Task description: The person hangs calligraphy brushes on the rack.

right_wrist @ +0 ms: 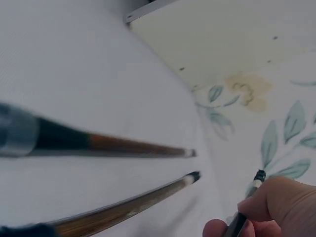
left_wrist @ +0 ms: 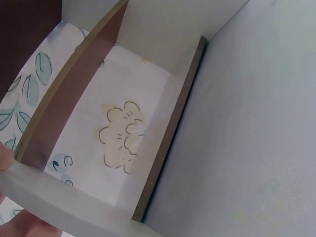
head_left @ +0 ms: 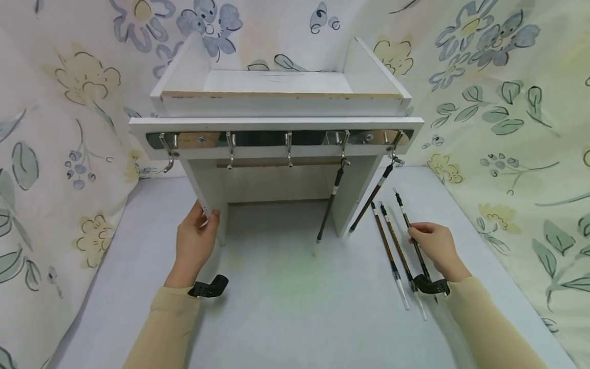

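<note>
A white wooden rack (head_left: 276,124) with a row of metal hooks stands on the table. My left hand (head_left: 195,246) grips the front edge of its left side panel (head_left: 205,187), thumb inside and fingers outside. On the right, my right hand (head_left: 433,248) pinches a dark calligraphy brush (head_left: 403,211) at its handle, loop end pointing away from me. Two more calligraphy brushes, one brown (head_left: 385,240) and one patterned (head_left: 397,242), lie side by side left of that hand. One brush (head_left: 330,205) hangs from the fourth hook, another (head_left: 371,199) slants down from the rightmost hook.
Three hooks at the left and middle, including the centre hook (head_left: 289,148), carry nothing. An open white tray-like top (head_left: 281,106) sits above the hook rail. Floral cloth (head_left: 507,154) surrounds the pale table (head_left: 286,307) at the back and sides.
</note>
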`<state>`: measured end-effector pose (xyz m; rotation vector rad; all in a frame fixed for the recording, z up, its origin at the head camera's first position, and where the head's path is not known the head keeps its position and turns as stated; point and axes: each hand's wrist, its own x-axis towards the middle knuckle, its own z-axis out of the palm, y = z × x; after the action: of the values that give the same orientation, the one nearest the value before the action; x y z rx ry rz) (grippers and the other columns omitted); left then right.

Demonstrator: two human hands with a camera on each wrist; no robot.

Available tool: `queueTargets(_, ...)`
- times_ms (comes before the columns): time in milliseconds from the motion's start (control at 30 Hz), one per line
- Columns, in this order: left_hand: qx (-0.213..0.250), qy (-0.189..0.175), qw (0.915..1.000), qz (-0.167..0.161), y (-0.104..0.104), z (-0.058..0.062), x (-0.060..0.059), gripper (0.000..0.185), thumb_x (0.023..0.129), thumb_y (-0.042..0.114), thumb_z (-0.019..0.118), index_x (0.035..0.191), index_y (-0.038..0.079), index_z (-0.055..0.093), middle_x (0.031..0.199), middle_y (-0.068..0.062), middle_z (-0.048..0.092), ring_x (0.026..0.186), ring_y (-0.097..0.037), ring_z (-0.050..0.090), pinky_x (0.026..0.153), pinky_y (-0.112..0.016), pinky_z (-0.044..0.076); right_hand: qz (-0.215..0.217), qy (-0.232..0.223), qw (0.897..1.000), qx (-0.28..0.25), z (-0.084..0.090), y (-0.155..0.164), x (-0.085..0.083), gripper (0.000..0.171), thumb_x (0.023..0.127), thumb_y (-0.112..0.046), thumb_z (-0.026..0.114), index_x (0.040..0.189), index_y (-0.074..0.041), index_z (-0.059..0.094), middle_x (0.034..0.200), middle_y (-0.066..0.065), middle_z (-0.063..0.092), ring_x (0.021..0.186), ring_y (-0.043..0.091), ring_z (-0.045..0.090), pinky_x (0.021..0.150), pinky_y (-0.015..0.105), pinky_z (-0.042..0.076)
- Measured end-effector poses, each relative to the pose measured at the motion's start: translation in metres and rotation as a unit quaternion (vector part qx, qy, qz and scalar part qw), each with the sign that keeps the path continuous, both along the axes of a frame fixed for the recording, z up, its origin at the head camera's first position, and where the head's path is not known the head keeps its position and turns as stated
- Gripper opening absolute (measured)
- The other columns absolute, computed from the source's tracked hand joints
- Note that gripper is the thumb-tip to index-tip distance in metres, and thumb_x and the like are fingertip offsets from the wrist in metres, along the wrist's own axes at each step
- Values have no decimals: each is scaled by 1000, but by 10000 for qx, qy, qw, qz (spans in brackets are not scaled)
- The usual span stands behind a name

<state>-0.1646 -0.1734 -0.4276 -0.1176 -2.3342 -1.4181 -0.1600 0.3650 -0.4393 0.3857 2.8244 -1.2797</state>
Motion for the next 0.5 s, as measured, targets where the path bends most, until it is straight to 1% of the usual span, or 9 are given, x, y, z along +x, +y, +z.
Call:
queueTargets(100,-8,-23,10000,-3,0,-1,0,49,99,22,55,147,29,43,140,-8,51,118,-33,56,88,-43,53,-63,225,9997,-83,12,-2,2,46,98,-35,55,126,1,60,113,22,64,86,20,67,67,21,49)
queueTargets(167,-2,-33,10000,-16,-1,-2,0,49,99,22,55,146,29,44,140,-9,51,118,-33,56,88,-43,53,-139,373,9991,-127,20,-5,3,47,97,-37,55,126,0,60,113,19,63,87,19,68,67,21,48)
queueTargets(233,5,-10,10000,-20,-1,-1,0,49,99,21,55,146,28,44,139,-8,52,117,-33,57,88,-43,53,-226,518,9982,-185,28,-7,4,46,96,-38,56,125,-2,61,111,14,63,87,18,69,67,21,49)
queueTargets(333,0,35,10000,-26,0,0,-1,48,99,21,55,146,28,45,139,-7,52,117,-32,57,87,-42,53,-298,750,9960,-382,36,-12,6,44,95,-39,59,124,-5,62,105,3,66,87,17,69,68,21,51)
queueTargets(400,-17,48,10000,-12,0,1,-1,48,99,21,55,146,28,45,139,-7,52,116,-31,58,87,-42,53,-281,887,9943,-517,39,-16,6,43,94,-39,61,122,-7,62,101,-4,68,87,16,69,70,20,52)
queueTargets(500,-44,6,10000,11,0,1,-1,49,99,22,55,146,28,45,139,-7,53,116,-31,58,87,-42,53,-257,1071,9914,-706,45,-22,8,41,93,-39,63,120,-8,63,97,-10,70,86,13,68,71,18,52)
